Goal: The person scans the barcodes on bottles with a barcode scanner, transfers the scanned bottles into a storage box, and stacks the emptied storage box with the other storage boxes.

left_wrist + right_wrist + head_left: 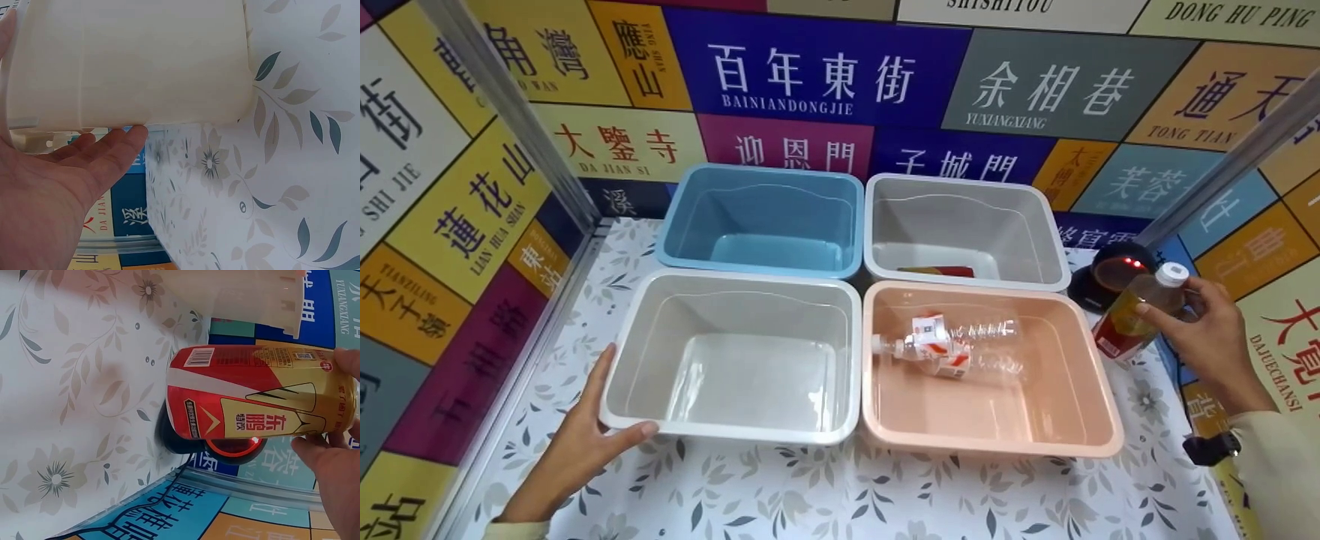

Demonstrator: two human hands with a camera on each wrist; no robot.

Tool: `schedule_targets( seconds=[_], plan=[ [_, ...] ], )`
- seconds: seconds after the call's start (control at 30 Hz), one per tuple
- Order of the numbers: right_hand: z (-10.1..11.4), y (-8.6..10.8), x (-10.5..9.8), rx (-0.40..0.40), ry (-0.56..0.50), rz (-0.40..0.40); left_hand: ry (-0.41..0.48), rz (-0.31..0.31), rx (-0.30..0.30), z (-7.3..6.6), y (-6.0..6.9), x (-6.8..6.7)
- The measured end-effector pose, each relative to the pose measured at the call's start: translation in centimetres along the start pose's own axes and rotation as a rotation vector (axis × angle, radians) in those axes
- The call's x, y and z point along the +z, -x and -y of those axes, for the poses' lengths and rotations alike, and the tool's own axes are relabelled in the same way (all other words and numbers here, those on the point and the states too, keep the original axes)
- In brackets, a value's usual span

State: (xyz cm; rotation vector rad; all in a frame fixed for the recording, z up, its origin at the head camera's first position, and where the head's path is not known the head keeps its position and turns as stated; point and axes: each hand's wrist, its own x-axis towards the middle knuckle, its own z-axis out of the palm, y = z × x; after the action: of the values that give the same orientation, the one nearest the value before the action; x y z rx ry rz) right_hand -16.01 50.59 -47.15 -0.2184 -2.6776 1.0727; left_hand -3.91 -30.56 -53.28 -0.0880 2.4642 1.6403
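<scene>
My right hand grips a drink bottle near its top, with the thumb on one side and fingers on the other. The bottle has a white cap and a red and gold label, printed side plain in the right wrist view. It is held beside the right wall of the peach bin, above the table. My left hand rests at the front left corner of the light grey bin, its fingers extended along the outer wall. Clear plastic bottles with red and white labels lie in the peach bin.
Behind stand a blue bin and another grey bin; a red item lies in the latter. A black round device with red lights stands at the right, its cable trailing off. Printed sign walls surround the floral table.
</scene>
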Motion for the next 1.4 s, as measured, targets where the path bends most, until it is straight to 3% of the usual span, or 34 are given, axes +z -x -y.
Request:
schedule_targets(
  seconds=[0.17,0.47,0.73,0.9,1.4],
  plan=[
    [-0.16,0.05,-0.36,-0.018,-0.006,0.012,-0.003,-0.006,0.027,-0.15,0.11,0.14],
    [-0.08,0.38,-0.53,0.051,0.009,0.007,-0.003,-0.012,0.023,-0.22,0.16,0.16],
    [-0.12,0.41,-0.51,0.029,0.001,0.0,0.012,-0.005,0.015,-0.26,0.13,0.11],
    [-0.15,0.26,-0.75,0.002,0.027,0.034,0.009,-0.004,0.01,-0.26,0.09,0.08],
    [-0.13,-0.05,-0.87,0.031,0.063,0.125,-0.004,0.006,0.004,-0.29,0.11,0.06]
  ],
)
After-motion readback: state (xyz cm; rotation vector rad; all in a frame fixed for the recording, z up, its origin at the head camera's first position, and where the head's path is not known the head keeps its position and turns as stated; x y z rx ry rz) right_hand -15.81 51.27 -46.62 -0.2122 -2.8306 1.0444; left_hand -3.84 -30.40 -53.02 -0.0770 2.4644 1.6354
